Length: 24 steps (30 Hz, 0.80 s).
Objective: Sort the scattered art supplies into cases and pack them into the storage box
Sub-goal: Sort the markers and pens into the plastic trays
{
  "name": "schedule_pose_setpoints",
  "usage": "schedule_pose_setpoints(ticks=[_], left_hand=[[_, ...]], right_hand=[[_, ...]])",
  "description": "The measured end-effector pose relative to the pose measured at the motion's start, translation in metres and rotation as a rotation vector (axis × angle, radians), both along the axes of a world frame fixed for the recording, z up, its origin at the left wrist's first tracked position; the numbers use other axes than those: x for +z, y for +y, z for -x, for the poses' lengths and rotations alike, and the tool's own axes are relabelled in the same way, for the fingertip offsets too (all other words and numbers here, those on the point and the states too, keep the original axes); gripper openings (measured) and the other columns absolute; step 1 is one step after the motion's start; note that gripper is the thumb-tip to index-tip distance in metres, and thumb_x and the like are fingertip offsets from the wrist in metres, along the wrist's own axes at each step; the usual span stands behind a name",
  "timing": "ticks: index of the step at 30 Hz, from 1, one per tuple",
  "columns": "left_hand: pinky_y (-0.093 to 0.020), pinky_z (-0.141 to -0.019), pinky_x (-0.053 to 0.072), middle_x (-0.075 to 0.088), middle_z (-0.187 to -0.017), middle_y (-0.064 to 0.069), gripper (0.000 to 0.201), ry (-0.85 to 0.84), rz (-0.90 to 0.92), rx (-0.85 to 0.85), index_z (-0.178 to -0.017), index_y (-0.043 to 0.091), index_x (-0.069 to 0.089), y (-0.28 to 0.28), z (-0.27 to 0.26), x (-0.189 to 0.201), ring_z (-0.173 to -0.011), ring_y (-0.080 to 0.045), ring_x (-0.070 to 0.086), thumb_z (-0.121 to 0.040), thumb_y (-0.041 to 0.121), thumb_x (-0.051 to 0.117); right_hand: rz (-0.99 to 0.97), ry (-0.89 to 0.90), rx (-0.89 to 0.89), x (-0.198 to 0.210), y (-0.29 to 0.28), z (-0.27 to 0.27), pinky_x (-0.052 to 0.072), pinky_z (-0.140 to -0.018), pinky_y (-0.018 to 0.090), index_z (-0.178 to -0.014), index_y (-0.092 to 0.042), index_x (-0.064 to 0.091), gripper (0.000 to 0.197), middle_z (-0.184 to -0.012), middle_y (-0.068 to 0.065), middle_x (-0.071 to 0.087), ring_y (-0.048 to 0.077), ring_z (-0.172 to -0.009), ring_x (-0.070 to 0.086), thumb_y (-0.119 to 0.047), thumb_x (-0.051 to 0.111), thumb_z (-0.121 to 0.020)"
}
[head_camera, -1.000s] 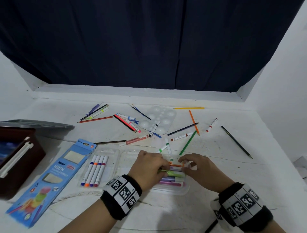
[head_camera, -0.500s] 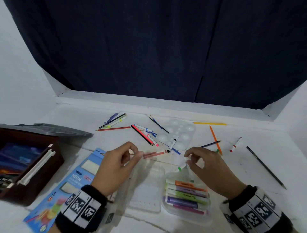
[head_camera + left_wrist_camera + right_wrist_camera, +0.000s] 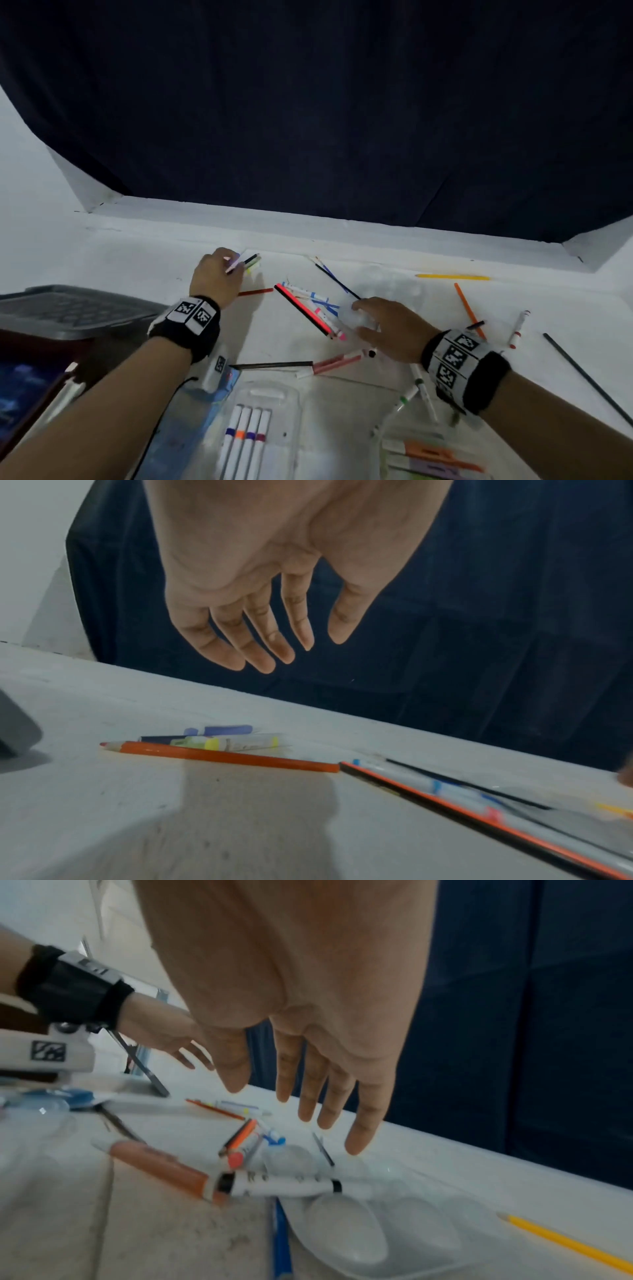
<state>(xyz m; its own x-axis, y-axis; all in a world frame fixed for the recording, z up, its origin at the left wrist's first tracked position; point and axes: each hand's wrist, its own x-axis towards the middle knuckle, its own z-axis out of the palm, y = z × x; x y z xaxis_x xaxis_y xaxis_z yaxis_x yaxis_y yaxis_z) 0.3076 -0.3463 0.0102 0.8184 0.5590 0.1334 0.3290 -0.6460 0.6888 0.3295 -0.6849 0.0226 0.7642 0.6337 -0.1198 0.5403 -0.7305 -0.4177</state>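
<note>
1. Markers and pencils, the scattered art supplies, lie across the white table (image 3: 144, 253) in the middle of the head view; a yellow-capped marker (image 3: 226, 743), a purple marker (image 3: 227, 729) and an orange pencil (image 3: 219, 756) sit together at centre left of the left wrist view

2. Left hand (image 3: 215, 274) reaches over that cluster with fingers (image 3: 240, 642) straight and spread, holding nothing and clear of the surface

3. Right hand (image 3: 387, 325) hovers flat and relaxed, empty, over the clear paint palette (image 3: 346, 1229) and a white marker (image 3: 281, 1184) lying on its edge

4. Two clear trays at the bottom of the head view already carry markers: the white-marker tray (image 3: 246, 435) and the neon-marker tray (image 3: 431, 455); the storage box (image 3: 30, 380) stands open at lower left

5. Judging by look, these sticks are light, stiff and round, so they will likely roll; pinch each mid-barrel between thumb and fingertips. Pencil points look breakable, and the thin palette may flex

6. From the head view the left hand seems to touch the pens; the left wrist view shows air beneath the fingers. Only the right wrist view shows the palette wells clearly, blurred white from above
</note>
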Motion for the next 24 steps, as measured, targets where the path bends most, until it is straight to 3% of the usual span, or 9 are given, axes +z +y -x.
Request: schedule_pose_setpoints(ticks=[4,8,13,15,19,21,24], left_hand=[[-0.043,-0.104,0.042,0.054,-0.134,-0.018,0.040,0.315,-0.111,0.034,-0.131,0.014,0.054,0.029,-0.054,-0.015,-0.124,-0.038,0.050,-0.100,0.038,0.047],[-0.040,-0.107,0.037,0.042,-0.145,-0.018,0.044,0.494,-0.174,0.030,-0.138,0.010,0.048,0.042,-0.083,-0.024,-0.130,-0.037,0.045,-0.101,0.035,0.046],[-0.042,-0.092,0.047,0.057,-0.129,-0.021,0.040,0.550,-0.243,-0.036,-0.121,0.010,0.060,0.055,-0.098,-0.036,-0.113,-0.041,0.056,-0.100,0.041,0.047],[-0.043,-0.089,0.048,0.056,-0.125,-0.021,0.037,0.534,-0.261,-0.039,-0.120,0.013,0.058,0.053,-0.097,-0.039,-0.109,-0.042,0.057,-0.100,0.043,0.047],[-0.042,-0.083,0.045,0.053,-0.121,-0.023,0.036,0.509,-0.281,-0.019,-0.125,0.017,0.052,0.049,-0.091,-0.043,-0.106,-0.043,0.055,-0.102,0.043,0.043],[-0.043,-0.086,0.046,0.053,-0.120,-0.023,0.035,0.500,-0.266,-0.027,-0.130,0.019,0.048,0.044,-0.087,-0.038,-0.106,-0.042,0.055,-0.101,0.038,0.047],[-0.043,-0.082,0.047,0.057,-0.111,-0.023,0.039,0.435,-0.265,-0.013,-0.132,0.020,0.045,0.036,-0.082,-0.026,-0.104,-0.042,0.056,-0.094,0.014,0.052]], right_hand=[[0.042,0.039,-0.029,-0.014,0.008,-0.011,0.036,-0.102,0.026,-0.146,-0.019,0.042,0.053,-0.145,0.001,0.048,0.019,-0.128,0.050,-0.038,0.055,-0.098],[0.011,0.049,-0.033,-0.023,0.005,-0.015,0.043,-0.100,0.029,-0.143,-0.021,0.044,0.052,-0.139,-0.001,0.051,0.016,-0.121,0.054,-0.041,0.055,-0.097],[-0.011,0.065,-0.070,-0.023,0.005,-0.021,0.042,-0.100,0.027,-0.142,-0.020,0.046,0.050,-0.136,-0.002,0.053,0.016,-0.120,0.054,-0.040,0.058,-0.097],[-0.008,0.076,-0.078,-0.023,0.005,-0.022,0.041,-0.098,0.025,-0.142,-0.021,0.047,0.050,-0.135,-0.001,0.054,0.016,-0.119,0.054,-0.041,0.058,-0.097],[-0.060,0.127,-0.107,-0.021,0.003,-0.022,0.045,-0.101,0.032,-0.137,-0.021,0.052,0.045,-0.131,0.000,0.058,0.016,-0.118,0.056,-0.040,0.059,-0.096],[-0.113,0.164,-0.114,-0.018,0.000,-0.021,0.047,-0.100,0.033,-0.131,-0.020,0.055,0.038,-0.128,0.001,0.061,0.015,-0.117,0.057,-0.036,0.059,-0.097],[-0.189,0.145,-0.133,-0.009,-0.008,-0.016,0.048,-0.097,0.029,-0.127,-0.020,0.058,0.031,-0.124,-0.001,0.062,0.013,-0.114,0.058,-0.033,0.057,-0.099]])
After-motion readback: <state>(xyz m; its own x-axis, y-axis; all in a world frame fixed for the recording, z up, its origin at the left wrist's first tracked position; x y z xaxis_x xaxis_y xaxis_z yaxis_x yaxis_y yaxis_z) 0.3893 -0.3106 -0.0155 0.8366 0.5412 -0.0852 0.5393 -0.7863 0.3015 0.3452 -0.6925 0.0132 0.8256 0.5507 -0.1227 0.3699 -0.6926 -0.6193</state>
